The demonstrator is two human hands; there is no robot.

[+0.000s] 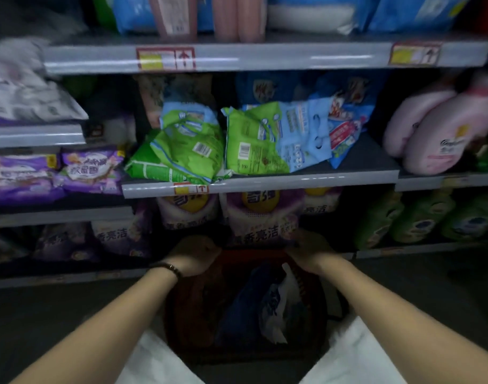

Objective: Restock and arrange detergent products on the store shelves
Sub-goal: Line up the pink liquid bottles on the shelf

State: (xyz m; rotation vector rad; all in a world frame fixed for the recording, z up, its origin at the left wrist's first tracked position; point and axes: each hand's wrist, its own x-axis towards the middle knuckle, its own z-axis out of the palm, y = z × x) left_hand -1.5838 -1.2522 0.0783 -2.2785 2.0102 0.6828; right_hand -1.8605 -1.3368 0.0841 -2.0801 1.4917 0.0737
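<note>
A dark red basket (187, 309) stands on the floor in front of me, holding a blue and white detergent bag (265, 303). My left hand (194, 254), with a bead bracelet at the wrist, curls over the basket's far left rim. My right hand (310, 252) curls at the far right rim, its fingertips just under a purple and white detergent bag (262, 217) on the low shelf. Green detergent bags (187, 151) and a light blue bag (303, 134) lie slumped on the middle shelf (292, 182).
Purple packs (90, 169) fill the left shelves and pink bottles (431, 134) lie at the right. Green bottles (420, 217) stand at the lower right. The top shelf (265, 58) holds blue bags and pink bottles. Dark floor spreads to both sides of the basket.
</note>
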